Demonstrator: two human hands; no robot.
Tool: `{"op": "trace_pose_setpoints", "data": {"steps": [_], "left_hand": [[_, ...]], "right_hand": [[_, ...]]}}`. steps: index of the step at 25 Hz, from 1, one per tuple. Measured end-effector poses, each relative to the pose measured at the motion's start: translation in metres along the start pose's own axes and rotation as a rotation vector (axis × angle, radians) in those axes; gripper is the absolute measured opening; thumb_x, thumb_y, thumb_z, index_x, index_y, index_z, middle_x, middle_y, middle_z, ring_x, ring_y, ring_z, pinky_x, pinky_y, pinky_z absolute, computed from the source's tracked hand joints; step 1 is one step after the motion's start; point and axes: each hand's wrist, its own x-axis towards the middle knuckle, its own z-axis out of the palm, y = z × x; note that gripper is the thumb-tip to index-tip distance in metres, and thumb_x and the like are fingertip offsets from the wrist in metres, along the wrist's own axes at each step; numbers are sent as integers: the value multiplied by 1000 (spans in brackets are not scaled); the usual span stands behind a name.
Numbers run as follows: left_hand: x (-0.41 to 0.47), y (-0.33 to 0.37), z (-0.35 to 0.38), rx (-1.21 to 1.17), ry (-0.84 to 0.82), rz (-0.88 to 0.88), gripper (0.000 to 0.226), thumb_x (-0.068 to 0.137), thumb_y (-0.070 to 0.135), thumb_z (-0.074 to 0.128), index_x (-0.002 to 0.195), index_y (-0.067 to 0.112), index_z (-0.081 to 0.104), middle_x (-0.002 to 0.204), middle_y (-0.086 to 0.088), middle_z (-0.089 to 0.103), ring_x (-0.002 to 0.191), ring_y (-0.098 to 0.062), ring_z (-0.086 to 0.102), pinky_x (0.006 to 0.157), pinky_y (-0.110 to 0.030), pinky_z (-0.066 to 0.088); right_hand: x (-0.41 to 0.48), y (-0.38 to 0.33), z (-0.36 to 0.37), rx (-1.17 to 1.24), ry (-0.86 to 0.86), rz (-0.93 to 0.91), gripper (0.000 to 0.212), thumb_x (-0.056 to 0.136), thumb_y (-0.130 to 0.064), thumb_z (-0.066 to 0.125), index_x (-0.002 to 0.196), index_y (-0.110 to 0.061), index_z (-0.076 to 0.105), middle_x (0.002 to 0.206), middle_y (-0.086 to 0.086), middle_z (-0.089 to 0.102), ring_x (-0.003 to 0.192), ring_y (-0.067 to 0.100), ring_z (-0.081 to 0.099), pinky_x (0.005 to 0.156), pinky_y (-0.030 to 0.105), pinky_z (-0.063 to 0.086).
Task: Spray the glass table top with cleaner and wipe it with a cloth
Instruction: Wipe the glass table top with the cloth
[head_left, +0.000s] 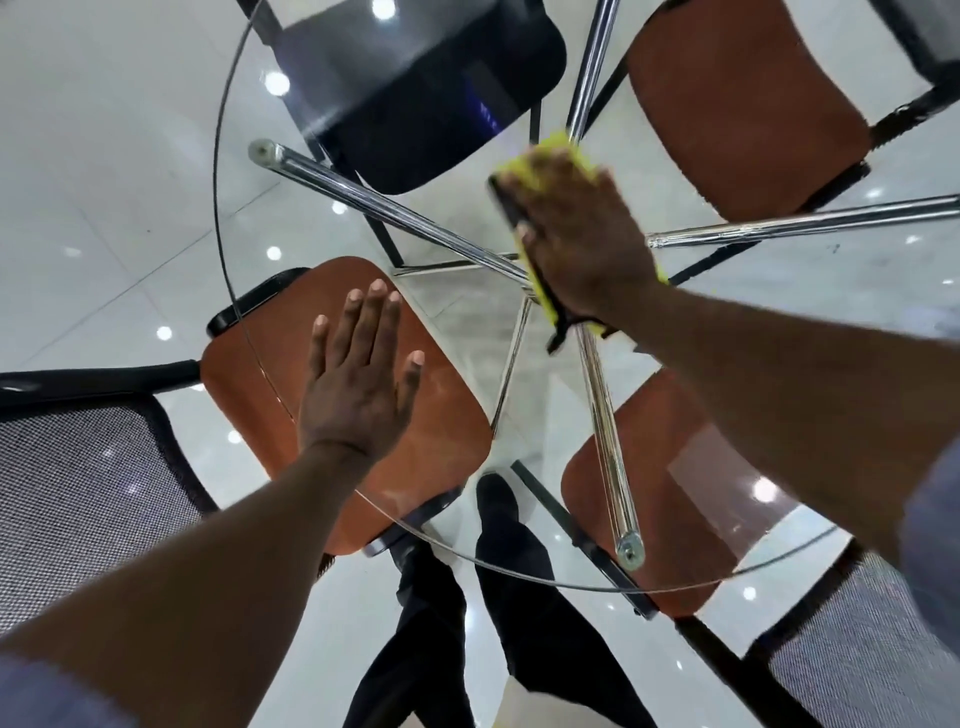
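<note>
Right hand (582, 234) lies flat on the cloth (558, 143), fingers straight and slightly spread, pressing it onto the glass top (457, 312). Yellow cloth with a black edge shows beyond the fingertips, along the thumb side and at the wrist; the rest is hidden under the palm. Left hand (358, 384) is flat too, fingers straight and close together, thumb out, holding nothing. It appears to rest on the glass near the rim, well apart from the right hand. Through the glass below the left palm sits a brown seat (249, 374). Chrome legs (389, 208) cross beneath the right hand. A black seat (441, 93) lies beyond its thumb side.
</note>
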Motion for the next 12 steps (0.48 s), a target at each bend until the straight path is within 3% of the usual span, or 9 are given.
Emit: {"op": "trace_pose_setpoints", "data": {"steps": [3,5,6,8,10,12], "left_hand": [[-1,-1,-2,-5,-7,8,67,109,51,19,167,21,5,174,4,-3,160,-15,-7,129,-50,5],[0,0,-4,-23,-4,6,68,108,52,19,167,20,6,175,4,-2,161,-16,-6,129,-51,6],[-1,1,-5,-21,-3,-1,68,108,52,20,167,20,7,175,3,-1,161,-17,-4,129,-51,6],[0,1,-7,-18,-21,4,68,108,52,21,167,20,9,175,3,2,161,-18,-2,129,-52,7],[1,1,-4,-14,-14,4,68,108,52,22,167,19,10,175,2,3,161,-18,-1,129,-52,7],[-1,-3,-1,2,-12,4,69,108,52,21,167,19,9,175,2,3,161,-17,-3,129,-51,7]], "right_hand": [[-12,-6,-3,-47,210,558,54,113,-44,38,165,-30,41,171,5,39,160,29,34,124,52,32],[-59,-49,-6,-67,248,694,54,114,-43,37,166,-28,39,173,5,36,161,29,32,125,53,32],[-85,-73,-7,-37,189,626,56,114,-41,37,168,-27,34,175,6,30,163,30,26,127,54,29],[-110,-87,-11,28,27,282,59,113,-39,38,170,-27,28,178,6,21,166,30,17,129,58,23],[-80,-48,-16,48,-44,-138,56,113,-39,41,168,-30,33,177,3,26,165,29,20,128,56,24],[-32,-7,-10,19,-75,-315,54,113,-39,42,166,-33,36,175,0,32,164,26,23,129,53,25]]}}
